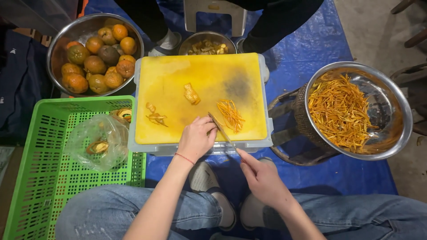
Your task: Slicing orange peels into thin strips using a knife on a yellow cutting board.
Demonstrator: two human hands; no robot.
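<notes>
My right hand grips the handle of a thin knife, whose blade slants up onto the yellow cutting board. My left hand rests curled at the board's near edge, fingers touching the blade next to a small heap of orange peel strips. A larger piece of peel lies at the board's middle. Smaller scraps lie to its left.
A steel bowl of shredded peel sits on a woven stand at right. A steel bowl of whole oranges stands at back left. A green crate holds a clear plastic bag. Another person sits beyond a smaller steel bowl.
</notes>
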